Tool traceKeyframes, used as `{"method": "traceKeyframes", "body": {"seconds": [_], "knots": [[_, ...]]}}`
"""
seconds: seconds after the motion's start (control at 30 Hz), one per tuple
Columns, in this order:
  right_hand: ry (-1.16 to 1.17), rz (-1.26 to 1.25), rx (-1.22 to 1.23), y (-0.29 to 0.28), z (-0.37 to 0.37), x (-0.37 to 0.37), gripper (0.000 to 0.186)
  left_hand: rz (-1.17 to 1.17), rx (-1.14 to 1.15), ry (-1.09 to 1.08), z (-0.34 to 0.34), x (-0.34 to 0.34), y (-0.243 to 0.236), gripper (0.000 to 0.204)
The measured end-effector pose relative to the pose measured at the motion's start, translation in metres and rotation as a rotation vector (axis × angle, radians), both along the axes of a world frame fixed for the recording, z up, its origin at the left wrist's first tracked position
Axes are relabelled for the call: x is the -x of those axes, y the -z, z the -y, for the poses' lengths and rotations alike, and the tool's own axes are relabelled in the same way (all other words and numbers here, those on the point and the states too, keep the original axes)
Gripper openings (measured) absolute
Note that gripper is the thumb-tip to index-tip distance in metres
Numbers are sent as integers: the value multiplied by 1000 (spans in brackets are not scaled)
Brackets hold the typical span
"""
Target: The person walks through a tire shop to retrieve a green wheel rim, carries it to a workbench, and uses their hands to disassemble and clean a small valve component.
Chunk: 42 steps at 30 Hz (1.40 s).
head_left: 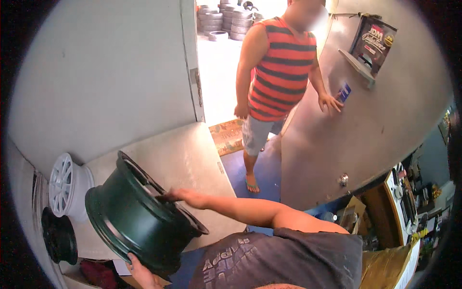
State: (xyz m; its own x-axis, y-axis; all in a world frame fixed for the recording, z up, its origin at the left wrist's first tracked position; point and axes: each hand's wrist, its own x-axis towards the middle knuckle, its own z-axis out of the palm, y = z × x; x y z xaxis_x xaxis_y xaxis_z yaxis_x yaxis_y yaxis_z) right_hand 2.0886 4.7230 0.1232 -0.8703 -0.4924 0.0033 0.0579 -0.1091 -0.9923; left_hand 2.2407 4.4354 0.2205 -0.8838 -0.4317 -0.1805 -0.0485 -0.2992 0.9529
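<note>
A dark, greenish-black car wheel rim (pixel 139 207) is tilted over the near part of the pale tabletop (pixel 163 149). My left hand (pixel 141 273) grips its lower edge from beneath, the thumb on the outer side; its other fingers are mostly hidden. Reaching across from the right, my right hand (pixel 185 196) has its fingers over the upper lip, inside the opening, where the fingertips are hard to make out. A white spoked wheel rim (pixel 70 185) stands at the left of the table, with a smaller black wheel rim (pixel 58 235) nearer to me.
Another person (pixel 284 67) in a striped sleeveless top stands in the doorway, one hand by a blue card (pixel 343 92) on the open door (pixel 327 154). Stacked tyres (pixel 226 19) are outside. A doormat (pixel 226 136) lies at the threshold; a cluttered desk (pixel 394 207) stands right.
</note>
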Motion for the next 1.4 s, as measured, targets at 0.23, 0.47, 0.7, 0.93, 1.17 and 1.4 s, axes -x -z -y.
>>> {"method": "traceKeyframes", "body": {"seconds": [0.23, 0.47, 0.7, 0.93, 1.17, 1.4], "knots": [[-41, 177, -35, -47, 30, 29, 83, 196, 229, -149, -11, 2, -8, 55], [-33, 501, -137, -49, 64, 54, 91, 237, 265, -206, 1, -15, 9, 69], [-201, 732, 281, -25, 84, 63, 88, 87, 198, -105, 2, -20, 10, 73], [-130, 679, 326, -33, 84, 51, 82, 63, 196, -51, -7, -23, 4, 65], [-37, 682, 385, -45, 46, 37, 50, 327, 526, -190, -42, -24, -17, 60], [23, 770, 543, -22, -32, 65, 46, 86, 626, 171, -83, 7, -30, 45]]}}
